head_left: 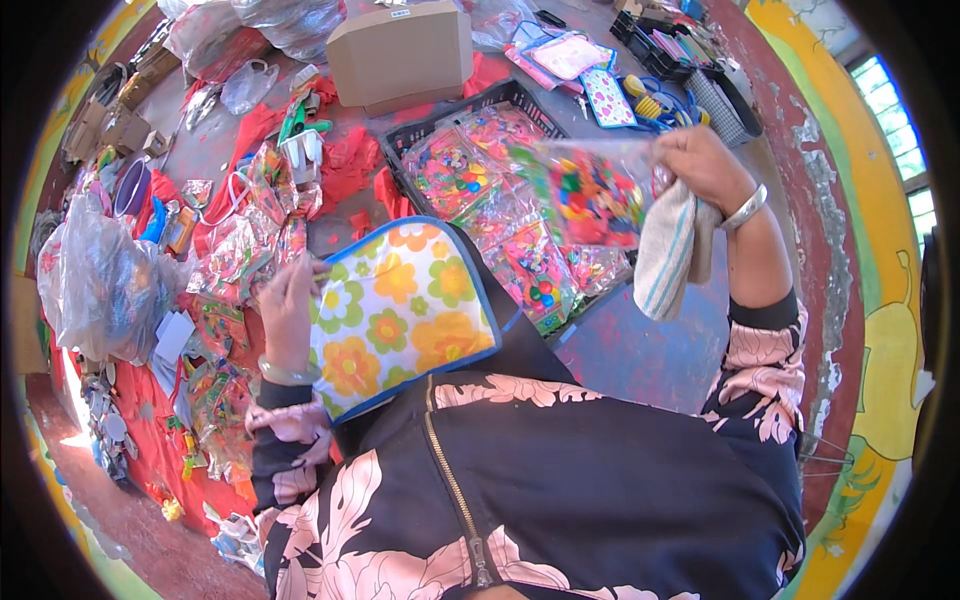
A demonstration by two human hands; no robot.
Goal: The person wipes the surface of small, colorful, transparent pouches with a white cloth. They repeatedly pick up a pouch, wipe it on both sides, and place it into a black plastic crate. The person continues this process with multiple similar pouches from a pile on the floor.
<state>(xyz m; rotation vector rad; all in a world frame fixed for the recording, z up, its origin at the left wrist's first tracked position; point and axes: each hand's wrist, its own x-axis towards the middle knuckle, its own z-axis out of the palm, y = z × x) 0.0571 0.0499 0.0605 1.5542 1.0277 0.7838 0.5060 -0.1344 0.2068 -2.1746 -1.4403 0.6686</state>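
In my raised right hand [705, 165] the fingers are closed on the top of a clear plastic bag [597, 200] of small multicoloured pieces. A pale cloth with blue stripes [668, 250] hangs from the same hand. My left hand [290, 308] is at the left edge of a flat floral pouch [395, 310], white with orange, yellow and green flowers and a blue border. Its fingers look pinched at that edge, though partly hidden. Below the bag, a black plastic crate [400, 140] holds several similar clear packets [530, 265] of bright pieces.
An open cardboard box [400, 60] stands beyond the crate. Plastic bags [105, 280] and shiny packets [235, 260] crowd the left over red cloth [150, 430]. Stationery and a black basket [660, 45] lie at the far right, beside a painted wall [885, 340].
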